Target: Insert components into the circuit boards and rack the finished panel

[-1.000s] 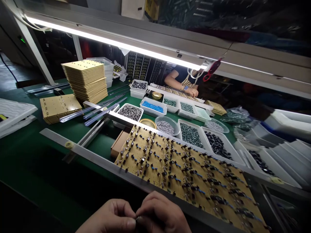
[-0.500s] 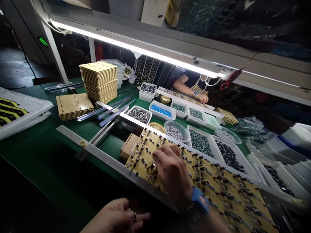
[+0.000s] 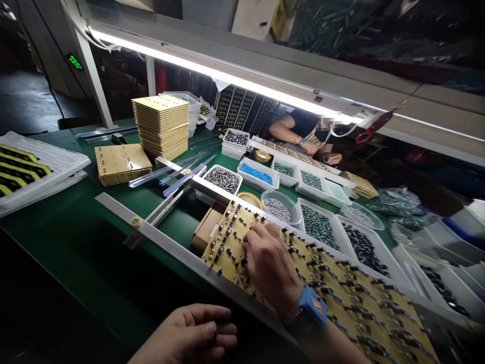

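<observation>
Since a second ago, the right hand [image 3: 271,268] has moved away from the left hand [image 3: 193,331] and up over the row of circuit boards [image 3: 235,240], and the whole view has swung a little. Green table surface [image 3: 98,242] spreads beneath everything, with a long lamp [image 3: 227,75] glowing above it. The tan boards lie side by side across the right foreground, studded with upright components, along the inner side of a metal rail [image 3: 170,245]. At the back left rises a tall stack of bare boards [image 3: 162,126], just beside a shorter stack [image 3: 123,162]. White trays [image 3: 233,150] and round tubs of loose parts line the boards' far side. Across the table a co-worker's forearm [image 3: 282,132] reaches over another row of boards.

On the right wrist sits a blue band [image 3: 312,309]; the fingers of that hand bend down to the leftmost board, their tips hidden, so I cannot tell whether they grasp a component. Low in front of the rail, the left hand's fingers curl loosely with the thumb laid over them; a small dark spot [image 3: 215,336] shows by the thumb tip, too small to tell whether it is a held part.
</observation>
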